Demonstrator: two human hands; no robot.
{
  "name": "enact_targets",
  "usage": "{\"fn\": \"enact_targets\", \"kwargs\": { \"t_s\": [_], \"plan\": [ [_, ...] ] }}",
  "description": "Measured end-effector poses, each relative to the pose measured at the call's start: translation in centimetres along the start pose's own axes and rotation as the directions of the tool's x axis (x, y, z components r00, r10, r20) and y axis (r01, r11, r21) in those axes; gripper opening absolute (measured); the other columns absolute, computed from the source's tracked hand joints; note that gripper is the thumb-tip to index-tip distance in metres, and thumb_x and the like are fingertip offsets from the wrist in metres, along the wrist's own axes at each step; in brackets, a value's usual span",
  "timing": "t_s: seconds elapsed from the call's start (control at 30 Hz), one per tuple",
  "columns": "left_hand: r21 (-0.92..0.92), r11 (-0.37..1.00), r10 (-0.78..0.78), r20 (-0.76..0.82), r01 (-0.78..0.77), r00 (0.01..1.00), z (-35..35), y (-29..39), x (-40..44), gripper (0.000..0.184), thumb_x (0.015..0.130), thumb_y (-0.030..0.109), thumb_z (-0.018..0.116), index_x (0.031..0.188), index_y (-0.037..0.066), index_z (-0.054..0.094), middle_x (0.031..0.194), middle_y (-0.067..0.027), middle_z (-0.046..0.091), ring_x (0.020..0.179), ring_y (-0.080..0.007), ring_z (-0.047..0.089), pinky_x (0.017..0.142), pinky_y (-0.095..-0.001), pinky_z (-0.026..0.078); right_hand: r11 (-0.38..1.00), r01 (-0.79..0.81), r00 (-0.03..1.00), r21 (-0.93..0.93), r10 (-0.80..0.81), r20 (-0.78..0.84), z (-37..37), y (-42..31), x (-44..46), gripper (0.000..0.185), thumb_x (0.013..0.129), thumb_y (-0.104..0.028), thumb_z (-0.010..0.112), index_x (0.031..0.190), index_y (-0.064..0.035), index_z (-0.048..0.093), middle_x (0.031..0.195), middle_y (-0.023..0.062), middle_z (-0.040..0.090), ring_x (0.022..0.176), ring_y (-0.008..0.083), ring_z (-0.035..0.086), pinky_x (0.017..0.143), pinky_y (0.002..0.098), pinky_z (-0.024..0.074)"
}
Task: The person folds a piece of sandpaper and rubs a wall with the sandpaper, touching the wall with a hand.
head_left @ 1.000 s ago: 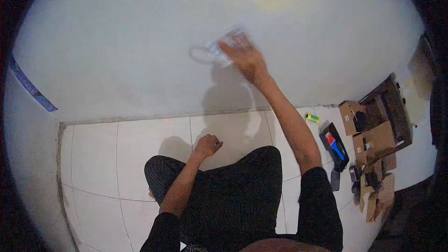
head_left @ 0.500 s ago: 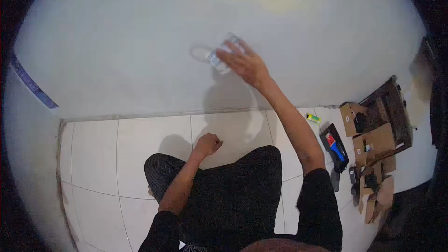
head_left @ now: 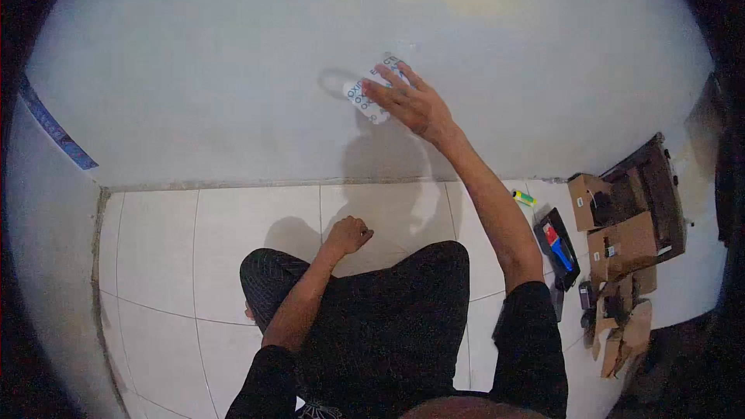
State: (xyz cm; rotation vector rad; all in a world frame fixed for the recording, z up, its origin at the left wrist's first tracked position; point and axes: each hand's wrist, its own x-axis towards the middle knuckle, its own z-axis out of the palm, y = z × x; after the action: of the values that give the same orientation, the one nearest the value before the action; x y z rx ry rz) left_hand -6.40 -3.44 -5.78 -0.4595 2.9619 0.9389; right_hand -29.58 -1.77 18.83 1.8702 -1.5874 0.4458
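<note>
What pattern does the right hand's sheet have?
The sheet is white with blue and dark lettering, best in the head view.

The person wears a black shirt (head_left: 535, 388) whose left sleeve (head_left: 262, 380) and right sleeve (head_left: 530, 334) are plain and end around the elbows, leaving both forearms bare. A pale line print (head_left: 320, 411) shows on the shirt at the bottom edge, partly cut off. The trousers (head_left: 388, 318) are black too, with fine, lighter stripes visible over the left knee (head_left: 268, 281). Both hands are bare.
</note>
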Motion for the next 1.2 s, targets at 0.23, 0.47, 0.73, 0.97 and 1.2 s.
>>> {"fn": "enact_targets", "kwargs": {
  "t_s": [0.23, 0.47, 0.73, 0.97, 1.2],
  "plan": [
    [-0.021, 0.996, -0.079, 0.108, 0.082, 0.991, 0.4, -0.5, 0.4, 0.038, 0.090, 0.041, 0.058, 0.090, 0.005, 0.072, 0.095, -0.0183, 0.066, 0.098, -0.0344, 0.061, 0.087, -0.0436, 0.050, 0.988, 0.132, 0.991, -0.084, -0.133, -0.008, 0.6, -1.0, 1.2, 0.049, 0.085, -0.006, 0.058, 0.133, -0.0131, 0.054, 0.137, -0.0020, 0.054, 0.136, 0.0297, 0.039, 0.115, 0.0502, 0.0273],
    [-0.018, 0.999, -0.037, 0.011, 0.037, 0.999, 1.1, -0.9, 0.2, 0.043, 0.091, 0.047, 0.054, 0.087, 0.009, 0.074, 0.089, -0.0194, 0.068, 0.088, -0.0367, 0.063, 0.082, -0.0470, 0.051, 0.970, -0.184, 0.935, -0.159, 0.123, -0.331, 0.7, -0.3, 1.9, 0.047, 0.088, -0.012, 0.055, 0.135, -0.0135, 0.054, 0.131, 0.0062, 0.059, 0.127, 0.0318, 0.050, 0.111, 0.0498, 0.0324],
    [-0.052, 0.995, -0.080, 0.049, 0.083, 0.996, -0.1, -0.1, 0.1, 0.038, 0.089, 0.039, 0.059, 0.085, 0.004, 0.074, 0.088, -0.0221, 0.068, 0.087, -0.0362, 0.066, 0.080, -0.0450, 0.054, 0.983, -0.145, 0.927, -0.116, 0.094, -0.363, -0.7, -0.2, 3.9, 0.045, 0.087, -0.007, 0.055, 0.132, -0.0140, 0.056, 0.132, 0.0035, 0.059, 0.130, 0.0314, 0.046, 0.113, 0.0490, 0.0316],
    [-0.066, 0.997, -0.045, 0.012, 0.045, 0.999, 0.3, -0.4, 0.1, 0.038, 0.090, 0.039, 0.058, 0.087, 0.004, 0.074, 0.087, -0.0223, 0.068, 0.086, -0.0377, 0.066, 0.080, -0.0462, 0.054, 0.939, -0.335, 0.779, -0.085, 0.225, -0.585, 0.1, -0.9, 2.8, 0.043, 0.090, -0.011, 0.054, 0.132, -0.0123, 0.055, 0.127, 0.0094, 0.061, 0.130, 0.0345, 0.046, 0.114, 0.0469, 0.0310],
    [-0.068, 0.998, -0.018, -0.037, 0.016, 0.999, 0.5, -0.5, 0.1, 0.040, 0.092, 0.039, 0.056, 0.085, 0.003, 0.073, 0.091, -0.0211, 0.067, 0.088, -0.0388, 0.064, 0.083, -0.0476, 0.051, 0.937, -0.273, 0.891, -0.218, 0.160, -0.425, 0.9, -0.3, 0.4, 0.046, 0.084, -0.011, 0.061, 0.130, -0.0117, 0.057, 0.134, 0.0074, 0.055, 0.126, 0.0344, 0.050, 0.109, 0.0441, 0.0378]
  ]
}}
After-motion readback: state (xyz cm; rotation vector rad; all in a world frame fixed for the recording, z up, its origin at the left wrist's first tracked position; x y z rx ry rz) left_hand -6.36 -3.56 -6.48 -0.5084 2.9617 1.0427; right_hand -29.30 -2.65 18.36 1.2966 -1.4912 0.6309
